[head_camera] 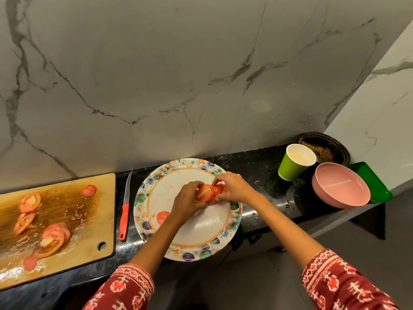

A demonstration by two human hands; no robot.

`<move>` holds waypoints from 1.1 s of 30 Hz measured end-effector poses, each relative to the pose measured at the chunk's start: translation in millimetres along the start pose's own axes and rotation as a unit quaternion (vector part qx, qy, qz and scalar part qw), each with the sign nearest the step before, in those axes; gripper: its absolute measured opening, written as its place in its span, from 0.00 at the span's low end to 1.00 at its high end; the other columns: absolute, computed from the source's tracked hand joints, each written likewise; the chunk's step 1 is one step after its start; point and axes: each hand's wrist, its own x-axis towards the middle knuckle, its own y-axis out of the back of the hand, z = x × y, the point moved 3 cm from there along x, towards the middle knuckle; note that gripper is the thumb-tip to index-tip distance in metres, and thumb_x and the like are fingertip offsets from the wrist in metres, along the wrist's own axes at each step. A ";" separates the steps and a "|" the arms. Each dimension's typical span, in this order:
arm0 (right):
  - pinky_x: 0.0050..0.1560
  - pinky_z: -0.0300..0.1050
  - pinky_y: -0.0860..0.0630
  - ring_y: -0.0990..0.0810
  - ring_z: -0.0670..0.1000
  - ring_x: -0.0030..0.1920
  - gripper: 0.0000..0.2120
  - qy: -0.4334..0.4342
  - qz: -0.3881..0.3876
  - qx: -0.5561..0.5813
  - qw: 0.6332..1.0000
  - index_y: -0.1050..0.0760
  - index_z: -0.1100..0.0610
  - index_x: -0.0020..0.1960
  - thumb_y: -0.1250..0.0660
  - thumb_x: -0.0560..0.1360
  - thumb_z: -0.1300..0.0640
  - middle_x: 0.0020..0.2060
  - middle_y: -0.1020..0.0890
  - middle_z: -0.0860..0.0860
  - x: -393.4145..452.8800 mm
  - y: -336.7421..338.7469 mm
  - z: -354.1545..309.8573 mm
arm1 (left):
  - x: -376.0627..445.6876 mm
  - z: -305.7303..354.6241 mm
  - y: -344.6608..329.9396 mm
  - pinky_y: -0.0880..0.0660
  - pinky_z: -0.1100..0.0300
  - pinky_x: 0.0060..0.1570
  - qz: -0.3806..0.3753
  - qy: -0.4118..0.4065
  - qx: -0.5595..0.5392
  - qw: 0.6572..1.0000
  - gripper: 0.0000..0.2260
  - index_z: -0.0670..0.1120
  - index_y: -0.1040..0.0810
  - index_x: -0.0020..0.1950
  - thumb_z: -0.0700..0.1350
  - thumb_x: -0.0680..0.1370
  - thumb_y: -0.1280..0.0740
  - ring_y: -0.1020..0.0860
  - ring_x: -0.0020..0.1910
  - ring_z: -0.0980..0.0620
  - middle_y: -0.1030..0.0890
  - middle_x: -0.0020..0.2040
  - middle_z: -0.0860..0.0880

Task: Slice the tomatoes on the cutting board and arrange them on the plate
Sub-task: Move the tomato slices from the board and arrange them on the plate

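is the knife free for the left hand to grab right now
Probably not at once: the left hand grips the sliced tomato over the plate. The knife itself lies uncovered between board and plate.

Cutting board (93, 220) (slices (54, 237) on it) lies left of knife (124, 211), plate (201, 240) right, cup (295, 163) probably behind.

Grey-veined marble wall (156, 74) (glossy), black speckled counter (252, 166) below.

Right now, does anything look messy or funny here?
Yes. The wooden cutting board is wet with tomato juice and seeds around the leftover slices, and the floral paper plate juts over the black counter's front edge.
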 end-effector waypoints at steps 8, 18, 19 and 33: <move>0.66 0.53 0.35 0.30 0.49 0.61 0.30 0.002 -0.005 0.063 0.998 0.33 0.51 0.66 0.26 0.67 0.54 0.56 0.21 0.48 -3.9 -1.4 -2.0 | 6.1 4.0 -0.9 0.27 0.60 0.55 -0.039 0.002 -0.012 0.999 0.28 0.47 0.32 0.66 0.45 0.68 0.25 0.27 0.59 0.48 0.26 0.63 0.46; 0.62 0.47 0.33 0.32 0.48 0.63 0.31 -0.007 0.019 0.103 0.995 0.33 0.50 0.67 0.25 0.67 0.55 0.61 0.25 0.48 -8.2 1.8 7.4 | -4.2 -9.1 2.8 0.29 0.55 0.63 -0.028 0.008 -0.037 0.999 0.36 0.47 0.35 0.70 0.46 0.66 0.23 0.30 0.64 0.47 0.31 0.68 0.46; 0.61 0.46 0.33 0.32 0.48 0.63 0.31 -0.006 0.029 0.106 0.994 0.33 0.50 0.66 0.25 0.67 0.55 0.61 0.25 0.48 -9.3 1.2 6.2 | -6.6 -11.4 4.7 0.29 0.55 0.63 -0.022 0.009 -0.041 0.999 0.35 0.47 0.34 0.69 0.45 0.66 0.23 0.30 0.64 0.47 0.30 0.68 0.46; 0.56 0.47 0.28 0.24 0.52 0.55 0.16 0.080 0.141 0.100 0.982 0.24 0.58 0.57 0.28 0.71 0.58 0.53 0.19 0.53 5.4 -43.4 -114.4 | -91.9 -80.0 107.5 0.23 0.57 0.45 0.173 -0.006 -0.029 0.985 0.14 0.43 0.23 0.59 0.39 0.73 0.31 0.22 0.48 0.51 0.20 0.52 0.47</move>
